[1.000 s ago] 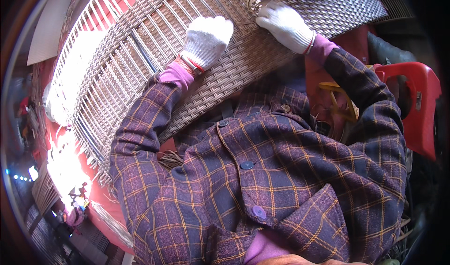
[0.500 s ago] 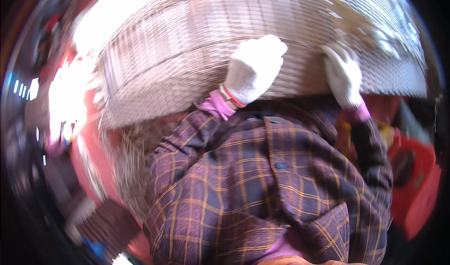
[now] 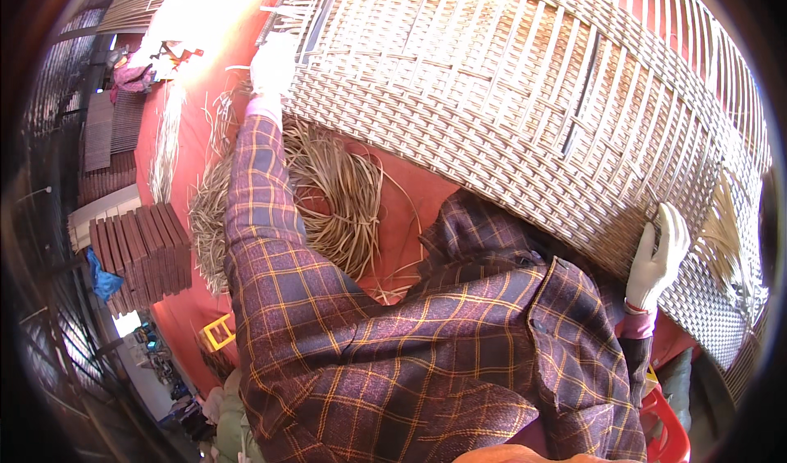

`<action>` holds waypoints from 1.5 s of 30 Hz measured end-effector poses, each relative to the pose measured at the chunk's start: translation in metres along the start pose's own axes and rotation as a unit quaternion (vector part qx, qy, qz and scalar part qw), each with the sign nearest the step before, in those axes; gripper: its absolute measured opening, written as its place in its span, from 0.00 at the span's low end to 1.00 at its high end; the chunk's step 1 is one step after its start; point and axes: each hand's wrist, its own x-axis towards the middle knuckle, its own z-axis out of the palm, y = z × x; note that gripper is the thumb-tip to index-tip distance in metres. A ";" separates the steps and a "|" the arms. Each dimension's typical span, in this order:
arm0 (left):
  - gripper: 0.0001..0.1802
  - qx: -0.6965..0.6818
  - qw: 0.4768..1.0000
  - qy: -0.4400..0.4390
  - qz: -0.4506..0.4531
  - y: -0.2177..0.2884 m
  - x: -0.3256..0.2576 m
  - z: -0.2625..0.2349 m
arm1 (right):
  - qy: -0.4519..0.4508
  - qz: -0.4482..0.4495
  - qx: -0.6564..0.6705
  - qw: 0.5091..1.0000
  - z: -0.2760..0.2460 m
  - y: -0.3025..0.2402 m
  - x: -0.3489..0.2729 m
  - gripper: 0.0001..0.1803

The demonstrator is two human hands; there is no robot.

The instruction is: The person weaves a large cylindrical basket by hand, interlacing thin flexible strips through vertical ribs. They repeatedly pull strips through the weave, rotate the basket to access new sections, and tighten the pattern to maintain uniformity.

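Note:
A large woven wicker panel [image 3: 508, 127] lies across in front of me, with bare rods showing between its woven bands. My left hand [image 3: 273, 65], in a white glove, reaches out to the panel's left end. Glare washes out its fingers, so their grip cannot be made out. My right hand [image 3: 658, 254], gloved in white too, rests on the panel's near right side with its fingers stretched out. Close to it, a bunch of loose tan strands [image 3: 721, 233] lies on the weave.
A coil of wicker strands [image 3: 344, 197] lies on the red floor [image 3: 410, 184] beneath my left arm. Stacked brown slatted pieces [image 3: 143, 254] and a small yellow frame [image 3: 219, 332] are at the left. Part of a red plastic seat [image 3: 668, 426] shows at lower right.
My left hand has gone from the panel's middle out to its left end. My right hand remains on the panel, lower in the picture. The view has turned, and the panel now slants.

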 end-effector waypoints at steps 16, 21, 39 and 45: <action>0.15 0.087 0.990 -0.087 -0.075 -0.042 0.027 -0.017 | -0.011 0.040 -0.041 0.998 0.032 -0.041 0.039 0.16; 0.16 0.089 0.989 -0.083 -0.079 -0.053 -0.022 0.023 | 0.000 0.026 -0.038 0.999 0.029 -0.030 0.029 0.08; 0.25 -0.438 0.877 0.081 0.180 0.290 0.044 -0.201 | -0.056 -0.074 0.021 0.995 0.041 -0.113 0.074 0.23; 0.33 -0.367 0.913 -0.047 0.173 0.321 0.030 -0.210 | -0.091 -0.085 0.116 0.985 0.055 -0.097 0.074 0.18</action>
